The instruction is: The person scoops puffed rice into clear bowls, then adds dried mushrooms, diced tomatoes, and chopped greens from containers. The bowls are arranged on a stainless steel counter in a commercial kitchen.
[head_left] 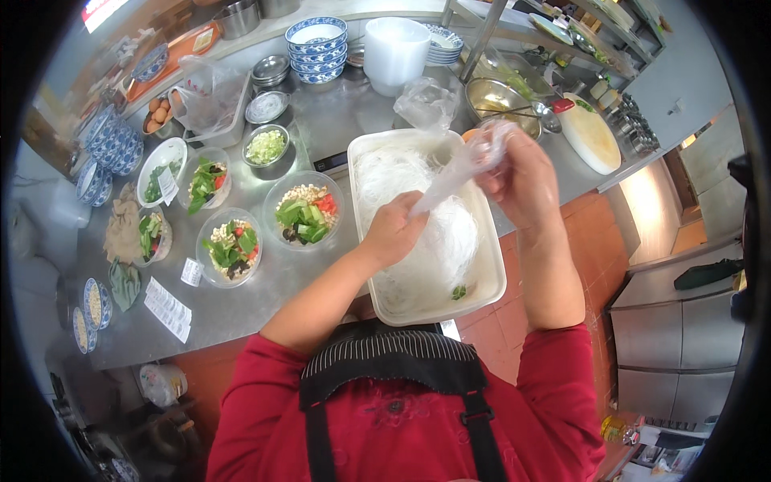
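Observation:
Between my two hands stretches a piece of thin translucent plastic (450, 178), crumpled at its upper right end; whether it is a bag or a glove I cannot tell. My left hand (395, 231) is closed on its lower end, and my right hand (518, 173) grips the bunched upper end. Both hands are above a white rectangular tub (494, 277), the left over its left side and the right by its right rim. Thin white noodles (454, 249) lie inside, with a small green leaf (458, 292) near the front. Another crumpled clear plastic bag (426, 104) rests behind the tub.
Clear bowls of chopped vegetables (303, 210) stand left of the tub, near a metal bowl of chopped greens (266, 148) and paper slips (169, 309). Blue-and-white bowls (316, 52) and white plastic containers (397, 52) are stacked behind. To the right are a metal bowl (502, 104) and a white board (590, 136).

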`<state>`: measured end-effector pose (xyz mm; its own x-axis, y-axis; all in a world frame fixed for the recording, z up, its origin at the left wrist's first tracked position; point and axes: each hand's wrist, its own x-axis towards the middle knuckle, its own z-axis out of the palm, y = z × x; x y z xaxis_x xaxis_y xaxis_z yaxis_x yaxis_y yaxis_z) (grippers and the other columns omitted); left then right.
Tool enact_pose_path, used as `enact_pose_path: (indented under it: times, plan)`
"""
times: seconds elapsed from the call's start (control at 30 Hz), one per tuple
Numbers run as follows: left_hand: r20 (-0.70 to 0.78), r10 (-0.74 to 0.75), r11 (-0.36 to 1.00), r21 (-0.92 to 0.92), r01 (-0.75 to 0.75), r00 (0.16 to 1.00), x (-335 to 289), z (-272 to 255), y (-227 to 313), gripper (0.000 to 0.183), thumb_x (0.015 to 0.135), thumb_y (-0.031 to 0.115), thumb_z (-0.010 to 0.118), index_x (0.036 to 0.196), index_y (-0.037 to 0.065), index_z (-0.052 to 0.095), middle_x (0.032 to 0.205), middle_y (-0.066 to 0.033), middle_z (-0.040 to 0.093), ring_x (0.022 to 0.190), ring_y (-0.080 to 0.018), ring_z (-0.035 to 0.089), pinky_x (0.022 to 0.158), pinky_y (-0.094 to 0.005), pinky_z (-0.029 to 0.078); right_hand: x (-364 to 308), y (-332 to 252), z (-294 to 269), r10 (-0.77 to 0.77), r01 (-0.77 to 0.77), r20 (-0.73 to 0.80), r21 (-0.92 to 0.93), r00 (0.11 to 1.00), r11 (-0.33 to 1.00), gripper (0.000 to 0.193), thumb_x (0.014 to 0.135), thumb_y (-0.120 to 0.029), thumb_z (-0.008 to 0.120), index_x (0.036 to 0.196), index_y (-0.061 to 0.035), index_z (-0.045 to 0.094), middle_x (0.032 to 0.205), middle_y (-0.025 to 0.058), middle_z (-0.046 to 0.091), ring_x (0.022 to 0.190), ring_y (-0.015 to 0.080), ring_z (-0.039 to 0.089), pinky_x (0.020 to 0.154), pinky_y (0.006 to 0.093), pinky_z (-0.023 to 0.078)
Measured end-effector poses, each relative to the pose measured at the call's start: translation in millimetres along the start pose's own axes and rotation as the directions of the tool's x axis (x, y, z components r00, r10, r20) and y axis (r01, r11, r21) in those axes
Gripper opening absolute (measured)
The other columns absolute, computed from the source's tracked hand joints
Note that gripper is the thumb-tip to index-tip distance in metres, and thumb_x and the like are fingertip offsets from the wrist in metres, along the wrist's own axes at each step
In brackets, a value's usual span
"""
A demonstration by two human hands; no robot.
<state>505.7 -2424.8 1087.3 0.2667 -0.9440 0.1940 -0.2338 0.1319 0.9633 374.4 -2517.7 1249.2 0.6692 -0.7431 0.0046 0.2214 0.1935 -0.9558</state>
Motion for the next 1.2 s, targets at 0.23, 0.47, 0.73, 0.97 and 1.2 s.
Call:
enact_pose_path:
  times: [0.23, 0.47, 0.73, 0.97, 1.2]
  plan:
    - [0.087, -0.089, 0.908, 0.417, 0.045, 0.992, -5.3, -2.6, -5.3, 0.032, 0.080, 0.025, 0.054, 0.101, 0.002, 0.058, 0.102, -0.0183, 0.057, 0.097, -0.0375, 0.053, 0.083, -0.0413, 0.043, -12.3, -50.1, 0.4, -0.309, 0.306, 0.034, 0.081, 0.950, 0.949, 0.022, 0.092, -0.021, 0.041, 0.091, -0.0019, 0.052, 0.070, 0.0056, 0.054, 0.046, 0.0079, 0.038, 0.039, 0.0182, 0.031]
    - [0.052, -0.025, 0.953, 0.301, 0.009, 0.998, -12.4, -50.9, 62.8, 0.067, 0.072, 0.035, 0.066, 0.126, 0.000, 0.046, 0.123, -0.0214, 0.050, 0.117, -0.0296, 0.046, 0.097, -0.0372, 0.037, -8.0, -33.3, -0.5, -0.172, 0.186, 0.242, -0.033, 0.955, 0.982, 0.027, 0.092, -0.021, 0.038, 0.100, 0.0017, 0.051, 0.076, 0.0091, 0.056, 0.055, 0.0142, 0.053, 0.044, 0.0230, 0.040]
    - [0.266, -0.153, 0.988, 0.074, 0.138, 0.952, 21.1, -9.4, 32.9, 0.038, 0.080, 0.022, 0.058, 0.109, -0.001, 0.050, 0.106, -0.0130, 0.056, 0.106, -0.0263, 0.051, 0.090, -0.0400, 0.038, 0.4, -13.0, 11.1, -0.074, 0.081, 0.228, -0.020, 0.971, 0.997, 0.025, 0.092, -0.019, 0.039, 0.097, 0.0016, 0.052, 0.079, 0.0089, 0.058, 0.057, 0.0161, 0.055, 0.049, 0.0256, 0.045]
    - [0.105, 0.031, 0.956, 0.286, -0.060, 0.994, -7.4, -33.3, 23.4, 0.077, 0.072, 0.027, 0.068, 0.134, 0.001, 0.030, 0.126, -0.0176, 0.045, 0.121, -0.0301, 0.042, 0.100, -0.0350, 0.032, 8.4, -12.6, -2.3, -0.040, 0.036, 0.193, 0.025, 0.980, 0.999, 0.027, 0.092, -0.020, 0.040, 0.100, 0.0028, 0.051, 0.084, 0.0109, 0.058, 0.063, 0.0194, 0.059, 0.050, 0.0263, 0.048]
    - [0.263, -0.200, 0.863, -0.409, 0.297, 0.944, 26.0, -2.7, 40.1, 0.024, 0.082, 0.026, 0.059, 0.090, 0.003, 0.056, 0.067, -0.0055, 0.057, 0.067, -0.0139, 0.057, 0.062, -0.0290, 0.046, 16.7, 27.0, 13.8, -0.170, 0.049, 0.208, 0.486, 0.963, 0.873, 0.024, 0.094, -0.018, 0.038, 0.101, 0.0017, 0.050, 0.101, 0.0135, 0.057, 0.085, 0.0245, 0.062, 0.074, 0.0323, 0.054]
